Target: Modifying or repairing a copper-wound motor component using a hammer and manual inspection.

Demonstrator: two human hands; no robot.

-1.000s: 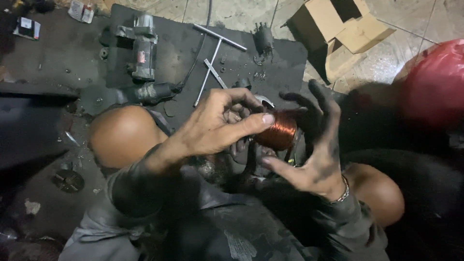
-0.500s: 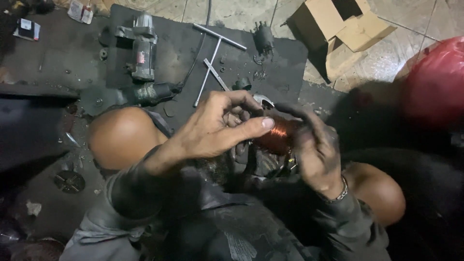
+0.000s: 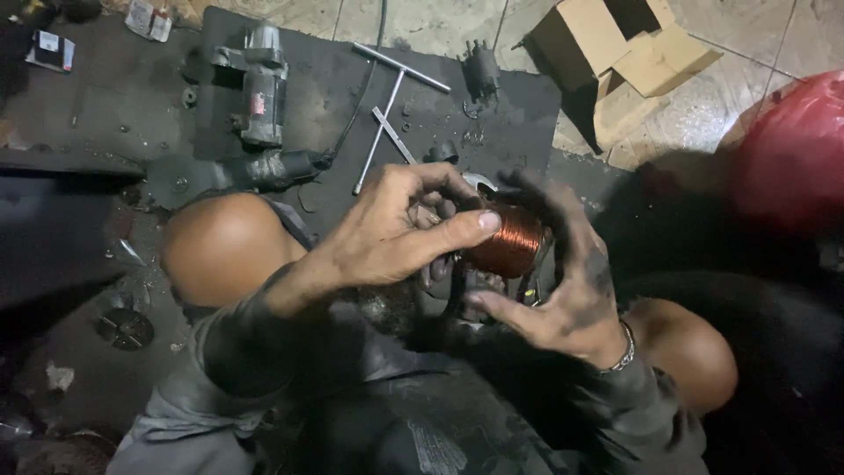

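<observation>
At the centre of the frame the left hand (image 3: 396, 230) pinches a copper wire coil (image 3: 510, 242) with thumb laid along its side, while the grease-blackened right hand (image 3: 567, 286) curls over it from the right, fingers partly hiding the coil's far end. The coil is a shiny reddish-orange barrel of tight windings. Above the hands, on a dark mat (image 3: 334, 79), lie a T-handle wrench (image 3: 387, 110) and a grey starter motor (image 3: 259, 84); an open cardboard box (image 3: 620, 57) sits upper right
</observation>
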